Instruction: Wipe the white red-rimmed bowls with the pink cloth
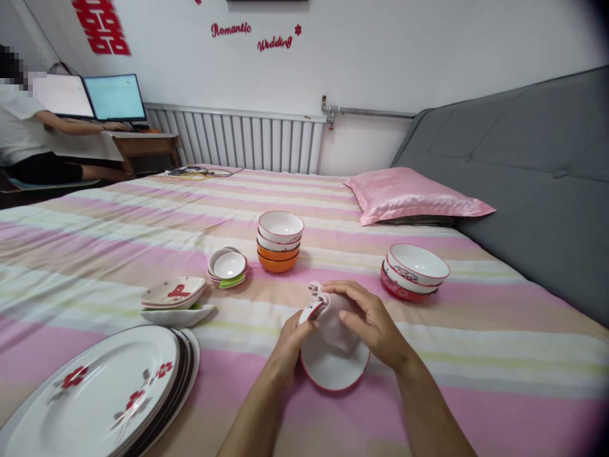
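Observation:
My left hand (291, 339) grips the left rim of a white bowl (333, 371) with a red edge, which is tilted so its inside faces me. A pale pink cloth (339, 330) lies bunched in the bowl and over its far rim. My right hand (368, 320) is closed over that cloth, pressing it against the bowl. Beyond my hands stands a stack of bowls (280, 227), white above orange. To the right is another stack of bowls (419, 261), white ones over a red one.
Large flowered plates (111, 381) are stacked at the front left. Behind them sit small dishes (174, 292) and little bowls (229, 265). A pink pillow (413, 193) lies by the grey headboard (518, 152). Cables (195, 171) rest at the bed's far edge. A person (28, 133) sits at monitors.

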`<state>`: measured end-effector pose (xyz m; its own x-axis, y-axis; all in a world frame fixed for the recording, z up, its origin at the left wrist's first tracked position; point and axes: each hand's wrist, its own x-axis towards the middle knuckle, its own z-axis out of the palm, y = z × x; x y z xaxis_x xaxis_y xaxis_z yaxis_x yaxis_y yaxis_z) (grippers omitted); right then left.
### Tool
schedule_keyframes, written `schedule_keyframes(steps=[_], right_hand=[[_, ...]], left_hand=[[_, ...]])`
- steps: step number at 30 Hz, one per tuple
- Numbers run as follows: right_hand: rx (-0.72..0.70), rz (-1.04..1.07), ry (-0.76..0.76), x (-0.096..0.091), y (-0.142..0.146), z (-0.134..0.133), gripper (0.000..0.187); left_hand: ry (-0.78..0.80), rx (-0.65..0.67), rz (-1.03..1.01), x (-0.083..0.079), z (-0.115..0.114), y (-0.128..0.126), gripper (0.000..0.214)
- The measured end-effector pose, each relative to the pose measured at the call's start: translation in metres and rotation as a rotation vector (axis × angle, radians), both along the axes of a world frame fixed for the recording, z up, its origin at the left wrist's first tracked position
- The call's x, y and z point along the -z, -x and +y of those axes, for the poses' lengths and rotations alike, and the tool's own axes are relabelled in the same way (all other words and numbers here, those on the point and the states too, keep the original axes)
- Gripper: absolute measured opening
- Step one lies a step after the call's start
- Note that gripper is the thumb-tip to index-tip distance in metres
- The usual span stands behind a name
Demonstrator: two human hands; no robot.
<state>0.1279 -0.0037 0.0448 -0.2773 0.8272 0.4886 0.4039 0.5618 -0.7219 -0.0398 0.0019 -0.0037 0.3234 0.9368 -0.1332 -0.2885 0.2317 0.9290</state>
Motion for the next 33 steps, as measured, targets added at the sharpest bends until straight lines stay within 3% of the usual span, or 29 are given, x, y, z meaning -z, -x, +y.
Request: schedule_keyframes(steps=[4,7,11,22,33], right_hand=[[0.094,-0.254,-0.107,0.003,0.004,0.002,0.055],[0.102,-0.316,-0.107,0.009,0.006,0.005,0.044],[0.118,-0.323,-0.094,0.012,0.003,0.007,0.036],[0.063,-0.217,-0.041,0.012,-0.004,0.009,0.044],[0.102,0.055,0.087,0.012,-0.007,0.01,0.046]], left_hand=[[-0.119,-0.066,0.23,-0.006,-0.002,-0.004,0.027],[-0.24,-0.094,0.489,-0.008,-0.005,-0.01,0.027],[-0.296,-0.068,0.597,-0.01,-0.007,-0.014,0.029],[-0.356,-0.091,0.561,-0.013,-0.006,-0.007,0.041],[-0.403,-0.14,0.296,-0.015,-0.005,-0.003,0.049]])
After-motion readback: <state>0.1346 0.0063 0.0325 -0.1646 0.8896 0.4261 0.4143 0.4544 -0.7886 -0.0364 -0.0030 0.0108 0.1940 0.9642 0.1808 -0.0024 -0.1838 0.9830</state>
